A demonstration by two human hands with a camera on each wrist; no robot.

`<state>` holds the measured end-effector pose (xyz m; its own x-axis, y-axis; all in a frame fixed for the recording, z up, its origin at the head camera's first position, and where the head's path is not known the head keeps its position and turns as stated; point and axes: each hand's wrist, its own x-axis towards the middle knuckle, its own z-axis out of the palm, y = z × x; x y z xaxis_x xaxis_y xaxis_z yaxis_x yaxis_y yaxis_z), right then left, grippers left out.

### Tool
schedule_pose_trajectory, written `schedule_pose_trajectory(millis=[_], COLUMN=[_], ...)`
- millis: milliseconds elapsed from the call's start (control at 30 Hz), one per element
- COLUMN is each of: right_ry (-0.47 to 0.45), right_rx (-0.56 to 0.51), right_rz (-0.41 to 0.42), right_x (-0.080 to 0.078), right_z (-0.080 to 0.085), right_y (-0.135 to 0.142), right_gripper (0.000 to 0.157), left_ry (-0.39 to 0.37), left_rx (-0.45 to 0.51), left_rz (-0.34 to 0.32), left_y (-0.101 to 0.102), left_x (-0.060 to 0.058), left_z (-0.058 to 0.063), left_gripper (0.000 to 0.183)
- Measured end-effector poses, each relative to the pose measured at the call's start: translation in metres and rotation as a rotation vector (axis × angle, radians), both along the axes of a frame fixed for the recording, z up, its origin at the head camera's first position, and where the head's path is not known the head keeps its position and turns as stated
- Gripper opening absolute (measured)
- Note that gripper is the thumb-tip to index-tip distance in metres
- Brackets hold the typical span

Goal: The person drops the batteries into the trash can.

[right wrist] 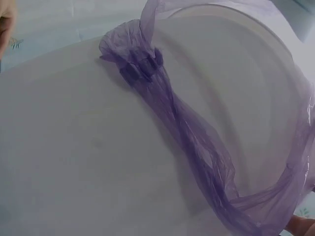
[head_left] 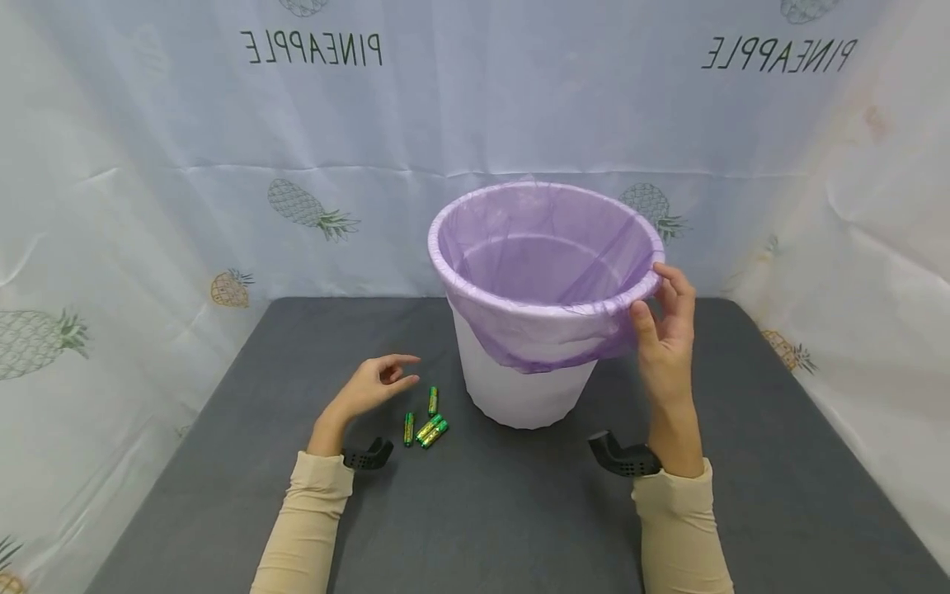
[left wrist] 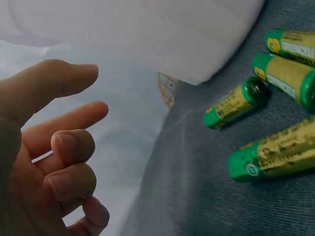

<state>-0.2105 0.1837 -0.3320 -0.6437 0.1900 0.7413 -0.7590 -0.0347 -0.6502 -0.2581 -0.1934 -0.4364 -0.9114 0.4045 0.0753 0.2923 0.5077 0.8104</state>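
Observation:
In the head view my left hand (head_left: 374,382) hovers left of several green-and-gold batteries (head_left: 409,429) on the dark table. Its thumb and index finger are apart, the other fingers loosely bent, and it holds nothing. The left wrist view shows one battery (left wrist: 238,102) lying between the hand and the others. A white trash can (head_left: 519,392) stands upright, lined with a thin purple bag (head_left: 549,351) folded over its rim. My right hand (head_left: 670,334) holds the can's right rim over the liner, thumb toward the front, fingers farther back.
The grey-black tabletop (head_left: 475,511) runs around the can, against a white pineapple-print curtain (head_left: 393,124) at the back and sides. Black wrist mounts (head_left: 627,458) sit on both forearms. In the right wrist view, a gathered knot of liner (right wrist: 140,64) hangs outside the can.

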Motion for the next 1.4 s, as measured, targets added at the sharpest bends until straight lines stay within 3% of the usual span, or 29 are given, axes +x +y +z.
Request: schedule_pose_trajectory(millis=[267,567,1033,1400], right_ry=[-0.002,-0.016,-0.014,-0.015], right_rx=[0.006,0.033,0.025,0.016], right_rz=[0.004,0.01,0.01,0.002], right_x=[0.001,0.003,0.003,0.003], right_z=[0.001,0.002,0.002,0.002], right_y=[-0.001,0.001,-0.001,-0.001], right_gripper=[0.043,0.043,0.042,0.042], left_ry=[-0.015,-0.074,-0.048,-0.009], left_rx=[0.005,-0.09,-0.177,-0.256], left_rz=[-0.038,-0.097,-0.133,-0.116], left_y=[-0.003,0.001,0.008,0.013], left_x=[-0.003,-0.005,-0.005,-0.007], left_z=[-0.008,-0.019,-0.022,-0.026], left_gripper=[0.045,0.05,0.052,0.052])
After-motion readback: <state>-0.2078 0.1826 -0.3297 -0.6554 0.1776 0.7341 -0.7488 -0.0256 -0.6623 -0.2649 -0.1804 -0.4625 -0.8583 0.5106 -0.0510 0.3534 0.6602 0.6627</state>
